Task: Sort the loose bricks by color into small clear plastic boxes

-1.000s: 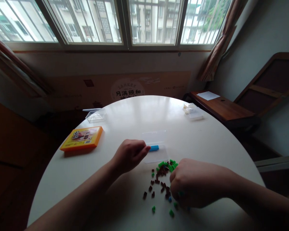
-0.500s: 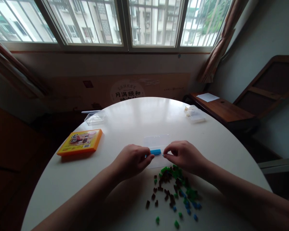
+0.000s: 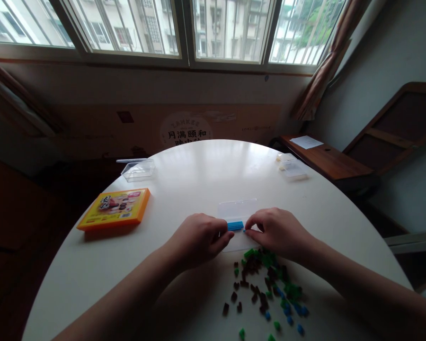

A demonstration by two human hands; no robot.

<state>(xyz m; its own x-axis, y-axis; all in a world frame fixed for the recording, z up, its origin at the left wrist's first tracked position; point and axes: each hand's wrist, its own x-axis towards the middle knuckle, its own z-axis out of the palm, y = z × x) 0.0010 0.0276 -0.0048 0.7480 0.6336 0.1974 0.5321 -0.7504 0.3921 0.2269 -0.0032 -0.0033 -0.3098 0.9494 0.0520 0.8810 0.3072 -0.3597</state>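
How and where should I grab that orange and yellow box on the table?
Probably grip the box by its right edge, coming from the right with the left hand: it lies flat, broad face up, and its narrow right side faces that hand.

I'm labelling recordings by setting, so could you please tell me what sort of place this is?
Probably a room in a home: it has barred windows, curtains and a white table strewn with small coloured blocks.
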